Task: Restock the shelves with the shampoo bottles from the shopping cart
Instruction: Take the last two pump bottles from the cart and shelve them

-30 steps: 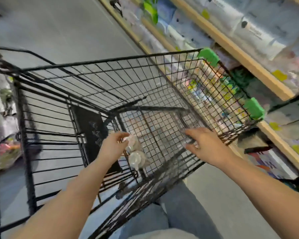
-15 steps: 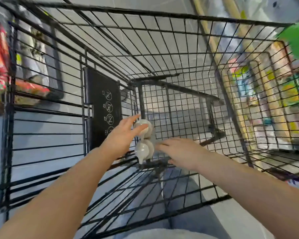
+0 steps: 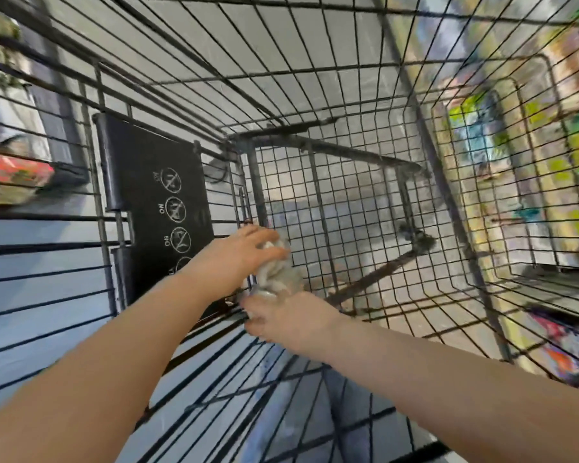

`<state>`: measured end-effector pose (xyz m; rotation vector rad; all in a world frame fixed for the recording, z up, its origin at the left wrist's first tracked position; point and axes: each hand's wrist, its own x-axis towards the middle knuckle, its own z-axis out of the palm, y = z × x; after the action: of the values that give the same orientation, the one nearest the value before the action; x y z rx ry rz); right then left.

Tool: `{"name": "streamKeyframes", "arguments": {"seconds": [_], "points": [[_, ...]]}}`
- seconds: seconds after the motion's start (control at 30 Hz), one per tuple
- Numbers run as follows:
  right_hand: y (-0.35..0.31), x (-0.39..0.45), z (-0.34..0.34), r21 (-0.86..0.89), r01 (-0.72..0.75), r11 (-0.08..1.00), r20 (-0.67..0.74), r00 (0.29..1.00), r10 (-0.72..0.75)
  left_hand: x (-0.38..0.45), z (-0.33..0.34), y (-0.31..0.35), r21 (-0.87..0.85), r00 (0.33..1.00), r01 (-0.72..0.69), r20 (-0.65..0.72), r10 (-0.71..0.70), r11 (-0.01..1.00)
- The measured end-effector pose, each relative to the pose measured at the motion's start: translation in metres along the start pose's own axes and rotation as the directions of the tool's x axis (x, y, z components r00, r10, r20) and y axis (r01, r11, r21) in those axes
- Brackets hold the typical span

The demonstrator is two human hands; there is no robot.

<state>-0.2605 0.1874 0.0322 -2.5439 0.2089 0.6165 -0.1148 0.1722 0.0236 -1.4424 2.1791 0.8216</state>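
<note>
I look straight down into the black wire shopping cart [image 3: 348,105]. Two pale shampoo bottles [image 3: 276,274] stand together at the near left corner of its floor, blurred by motion. My left hand [image 3: 238,255] curls over the upper bottle's top. My right hand [image 3: 288,317] closes around the lower bottle from the near side, hiding most of it. Both forearms reach down into the basket.
A black child-seat flap [image 3: 154,195] with round warning symbols hangs on the cart's left wall. Blurred store shelves with colourful packages [image 3: 549,155] show through the right side. Red goods [image 3: 10,175] lie at the far left. Grey floor shows under the mesh.
The view has closed in on the cart's floor. My right hand moved left onto the lower bottle, and my left hand closed further over the upper one.
</note>
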Motion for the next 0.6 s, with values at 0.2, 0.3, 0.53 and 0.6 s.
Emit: {"name": "streamKeyframes", "arguments": {"seconds": [0.2,0.3,0.53,0.6], "points": [[0.019,-0.030,-0.010,-0.064,-0.012,0.998,0.018,1.000,0.013,0.006,-0.009,0.003,-0.030,0.998,-0.040,0.041,0.042,0.999],[0.028,-0.045,-0.016,-0.111,-0.023,0.994,0.062,0.998,0.030,0.008,-0.015,0.005,-0.018,0.998,-0.030,0.059,0.031,0.999],[0.046,-0.085,-0.017,0.049,-0.315,0.948,0.020,0.949,0.314,0.012,-0.026,0.026,-0.151,0.986,0.129,-0.086,-0.144,0.980],[0.055,-0.105,-0.019,0.111,-0.430,0.896,-0.011,0.901,0.434,0.022,-0.035,0.040,-0.196,0.968,0.175,-0.146,-0.205,0.965]]}}
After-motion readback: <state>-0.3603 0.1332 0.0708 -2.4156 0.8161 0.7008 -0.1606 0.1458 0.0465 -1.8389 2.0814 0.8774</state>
